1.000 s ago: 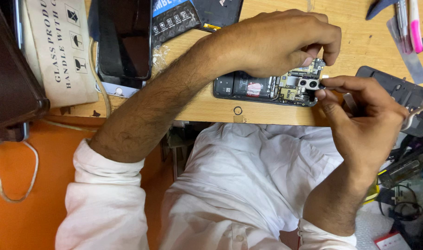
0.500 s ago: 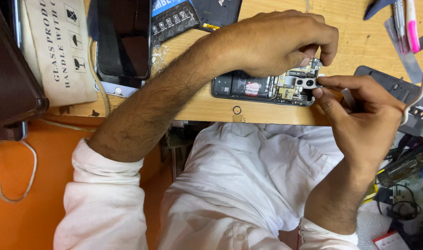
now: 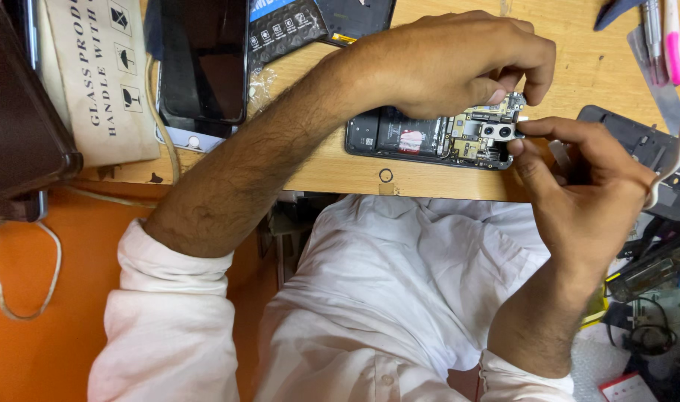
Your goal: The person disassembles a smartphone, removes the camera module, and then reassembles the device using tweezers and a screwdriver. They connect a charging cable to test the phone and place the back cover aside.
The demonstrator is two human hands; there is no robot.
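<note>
— Opened phone (image 3: pixel 429 140), back cover off, lies flat near the front edge of the wooden counter (image 3: pixel 332 175), battery and circuit board showing.

— And the hands?

— Left hand (image 3: pixel 448 63) arches over the phone from above, fingers curled and pinching at its top corner by the camera module. Right hand (image 3: pixel 585 186) comes in from the side, thumb and forefinger pressed together at the same corner; whether they hold a tool, I cannot tell.

— Anything around?

— A black phone (image 3: pixel 202 63) lies further left; pens (image 3: pixel 664 37) are at the far right.
</note>
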